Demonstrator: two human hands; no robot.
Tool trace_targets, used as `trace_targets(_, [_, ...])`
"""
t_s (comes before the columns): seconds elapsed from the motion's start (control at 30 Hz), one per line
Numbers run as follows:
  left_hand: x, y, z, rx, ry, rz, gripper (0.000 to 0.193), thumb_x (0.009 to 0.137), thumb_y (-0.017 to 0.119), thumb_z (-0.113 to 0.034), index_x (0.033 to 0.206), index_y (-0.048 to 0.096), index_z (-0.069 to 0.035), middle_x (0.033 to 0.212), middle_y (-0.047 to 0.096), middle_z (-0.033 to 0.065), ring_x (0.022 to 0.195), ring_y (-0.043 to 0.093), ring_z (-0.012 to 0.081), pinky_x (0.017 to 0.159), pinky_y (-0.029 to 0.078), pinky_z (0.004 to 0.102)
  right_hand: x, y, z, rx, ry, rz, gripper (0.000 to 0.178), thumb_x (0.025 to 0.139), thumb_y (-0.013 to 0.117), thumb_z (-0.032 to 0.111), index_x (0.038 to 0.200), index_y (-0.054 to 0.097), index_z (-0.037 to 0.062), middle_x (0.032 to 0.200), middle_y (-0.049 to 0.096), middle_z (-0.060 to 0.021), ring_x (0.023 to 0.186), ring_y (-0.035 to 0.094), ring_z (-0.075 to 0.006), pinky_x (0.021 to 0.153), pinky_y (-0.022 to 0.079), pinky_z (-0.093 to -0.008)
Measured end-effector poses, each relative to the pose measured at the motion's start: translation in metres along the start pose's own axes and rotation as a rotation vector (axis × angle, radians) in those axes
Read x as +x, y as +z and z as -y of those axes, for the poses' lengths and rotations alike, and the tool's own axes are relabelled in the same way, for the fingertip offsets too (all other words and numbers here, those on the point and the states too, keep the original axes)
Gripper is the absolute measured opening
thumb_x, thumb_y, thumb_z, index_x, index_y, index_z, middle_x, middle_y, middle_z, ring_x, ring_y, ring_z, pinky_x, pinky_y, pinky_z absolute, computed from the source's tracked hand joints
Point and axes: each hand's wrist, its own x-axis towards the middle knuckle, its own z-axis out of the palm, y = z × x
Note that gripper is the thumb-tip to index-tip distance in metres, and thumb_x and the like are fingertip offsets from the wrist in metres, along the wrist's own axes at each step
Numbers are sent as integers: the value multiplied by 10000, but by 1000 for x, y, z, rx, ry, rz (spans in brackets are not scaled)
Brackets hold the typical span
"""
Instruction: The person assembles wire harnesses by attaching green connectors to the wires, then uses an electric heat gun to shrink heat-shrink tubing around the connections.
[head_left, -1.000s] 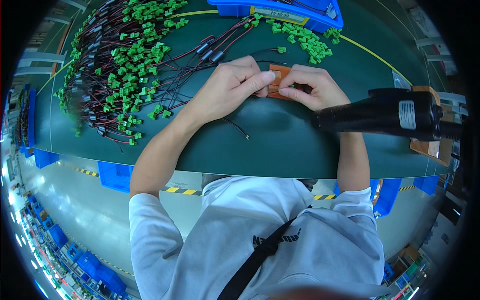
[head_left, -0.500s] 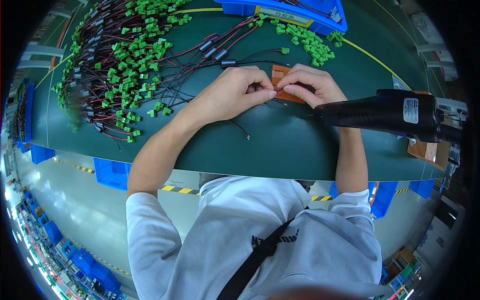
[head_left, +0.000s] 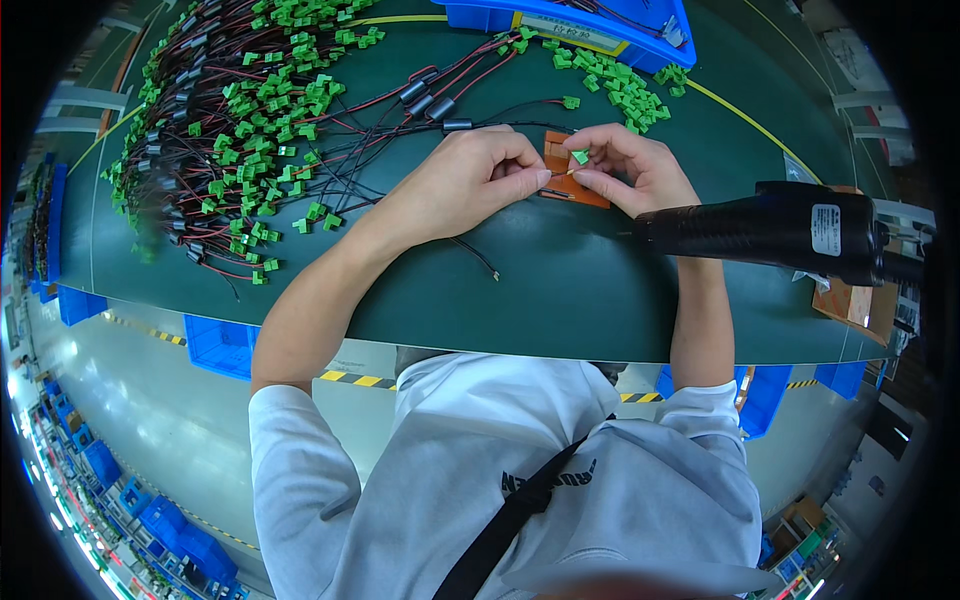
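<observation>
My left hand (head_left: 478,178) is closed, thumb against forefinger, on a thin wire whose bare-looking tip (head_left: 570,171) pokes out toward the right hand. A small green terminal connector (head_left: 579,157) sits between the fingertips of my right hand (head_left: 636,168), close to that tip. Whether wire and connector touch is too small to tell. Under the fingertips lies an orange fixture block (head_left: 592,196) with a recess; a dark wire end (head_left: 555,193) rests over its near edge. Another black wire end (head_left: 487,266) sticks out below my left hand.
A black electric screwdriver (head_left: 760,232) hangs over my right forearm. Wired green connectors with black cylinders (head_left: 240,110) pile up at left. Loose green connectors (head_left: 625,95) lie before a blue bin (head_left: 590,30) at the back. A cardboard box (head_left: 850,305) stands at right.
My right hand's fingers have parted slightly and shifted, and the green connector now shows between them. The wire tips beside it have come into view. My left hand stays nearly in place.
</observation>
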Motion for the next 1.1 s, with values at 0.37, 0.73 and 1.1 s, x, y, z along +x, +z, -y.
trace_targets(0.37, [1, 0, -2, -119, -113, 30, 197, 1065, 684, -186, 1082, 692, 10, 883, 617, -35, 788, 525, 32, 693, 456, 224, 1, -11, 0, -153, -146, -27, 244, 949, 749, 9, 1192, 743, 33, 1021, 735, -43, 906, 702, -130, 817, 562, -253])
trace_targets(0.73, [1, 0, -1, -35, -4, -20, 166, 1022, 739, -161, 1050, 721, 1, 955, 601, -3, 814, 550, 54, 708, 481, 245, 3, -6, -5, -176, -196, -56, 236, 925, 771, 36, 1159, 749, 52, 1001, 699, -35, 816, 621, -133, 736, 521, -268])
trace_targets(1.1, [1, -3, -7, -38, -125, -7, 162, 994, 771, -147, 1046, 713, -5, 834, 638, -19, 767, 567, 51, 683, 488, 233, 1, 2, -5, 14, -89, -123, 232, 931, 752, 46, 1161, 756, 75, 945, 690, -9, 753, 575, -100, 718, 501, -251])
